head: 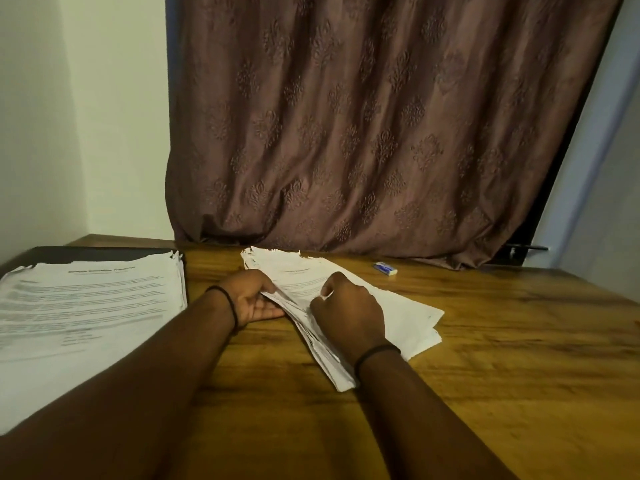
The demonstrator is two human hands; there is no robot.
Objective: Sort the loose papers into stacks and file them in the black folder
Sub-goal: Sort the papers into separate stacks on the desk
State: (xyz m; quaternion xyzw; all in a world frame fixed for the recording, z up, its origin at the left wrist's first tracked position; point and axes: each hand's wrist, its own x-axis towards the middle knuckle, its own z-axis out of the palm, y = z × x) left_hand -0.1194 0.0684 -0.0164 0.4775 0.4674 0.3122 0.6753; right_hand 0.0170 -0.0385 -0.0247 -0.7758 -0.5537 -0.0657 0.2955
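A loose pile of printed papers (401,313) lies slanted in the middle of the wooden table. My left hand (252,299) holds the pile's left edge, thumb on top and fingers underneath. My right hand (346,313) lies on top of the pile with curled fingers, pinching the top sheet near its left edge. On the left a thick stack of printed sheets (86,299) rests on the open black folder (104,253), whose dark far edge shows behind the stack.
A small white and blue eraser (385,268) lies near the table's far edge. A brown patterned curtain (381,126) hangs behind the table (519,358). A pale wall closes in the left side.
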